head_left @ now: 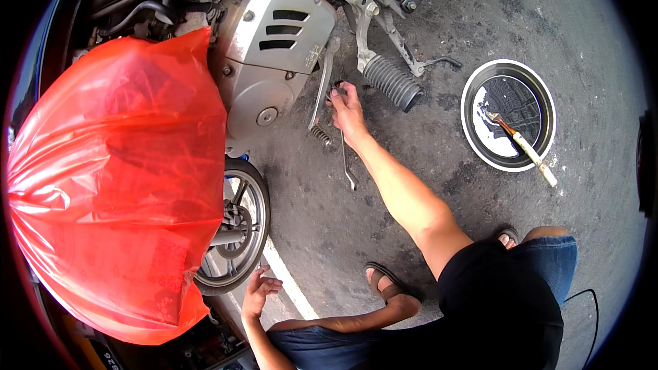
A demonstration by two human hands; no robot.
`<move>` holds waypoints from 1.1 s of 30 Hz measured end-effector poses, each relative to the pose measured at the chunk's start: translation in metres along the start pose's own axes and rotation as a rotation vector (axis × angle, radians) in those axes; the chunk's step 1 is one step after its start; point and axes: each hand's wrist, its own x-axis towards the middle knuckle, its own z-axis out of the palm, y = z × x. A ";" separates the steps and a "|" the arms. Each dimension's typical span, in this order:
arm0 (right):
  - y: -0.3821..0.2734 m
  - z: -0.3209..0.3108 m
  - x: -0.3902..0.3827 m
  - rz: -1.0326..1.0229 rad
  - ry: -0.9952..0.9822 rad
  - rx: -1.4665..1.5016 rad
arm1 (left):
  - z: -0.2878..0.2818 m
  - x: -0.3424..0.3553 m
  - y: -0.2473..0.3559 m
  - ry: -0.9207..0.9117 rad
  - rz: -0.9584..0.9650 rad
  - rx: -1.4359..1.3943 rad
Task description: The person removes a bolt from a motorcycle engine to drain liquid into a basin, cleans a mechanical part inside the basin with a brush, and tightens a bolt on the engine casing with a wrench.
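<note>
My right hand (347,111) reaches to the side of a motorcycle, fingers closed beside a metal pedal lever (323,85) with a ribbed end. A thin metal rod (347,164) with a bent tip runs out below this hand, apparently held in it. Part of the rod is hidden by the palm, and its exact kind cannot be made out. My left hand (260,292) is raised near the wheel (255,233), fingers apart and holding nothing. Above the right hand are the silver engine cover (274,34) and a black ribbed footrest (392,82).
A large red plastic bag (123,185) covers part of the motorcycle at left. On the asphalt at right sits a round pan (470,123) of dark liquid, with a brush (524,147) lying across its rim. My sandalled feet (387,284) are near the bottom.
</note>
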 end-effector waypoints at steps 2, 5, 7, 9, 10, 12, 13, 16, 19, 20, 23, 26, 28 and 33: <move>-0.023 0.009 0.014 0.274 -0.147 0.478 | -0.002 -0.005 -0.004 0.006 -0.029 -0.009; -0.027 0.026 0.040 0.358 -0.200 0.668 | 0.000 -0.005 0.003 0.004 -0.068 0.011; -0.024 0.039 0.052 0.413 -0.202 0.744 | -0.003 -0.008 0.004 0.007 -0.084 0.009; -0.019 0.049 0.057 0.440 -0.201 0.792 | -0.005 -0.013 -0.002 0.008 -0.102 -0.019; -0.015 0.049 0.063 0.416 -0.262 0.795 | -0.005 -0.014 -0.001 0.011 -0.112 -0.032; -0.009 0.050 0.071 0.391 -0.205 0.819 | -0.005 -0.013 0.002 0.009 -0.125 -0.023; -0.012 0.057 0.068 0.387 -0.187 0.830 | -0.006 -0.016 0.002 0.012 -0.128 -0.038; -0.022 0.070 0.058 0.418 -0.105 0.824 | -0.003 -0.025 0.003 0.037 -0.181 -0.045; -0.019 0.068 0.071 0.418 -0.179 0.853 | -0.002 -0.020 0.003 0.006 -0.126 0.029; -0.019 0.068 0.066 0.444 -0.197 0.832 | -0.001 -0.021 0.000 -0.006 -0.088 0.048; -0.024 0.070 0.062 0.470 -0.195 0.839 | -0.009 -0.021 -0.008 -0.044 -0.037 0.045; -0.019 0.068 0.059 0.289 -0.112 0.793 | 0.001 -0.012 0.005 -0.039 -0.040 0.053; -0.019 0.071 0.040 0.275 -0.126 0.783 | 0.003 -0.019 0.009 -0.033 -0.020 0.031; -0.016 0.056 0.048 0.342 -0.250 0.769 | 0.012 -0.015 0.029 -0.065 0.038 0.074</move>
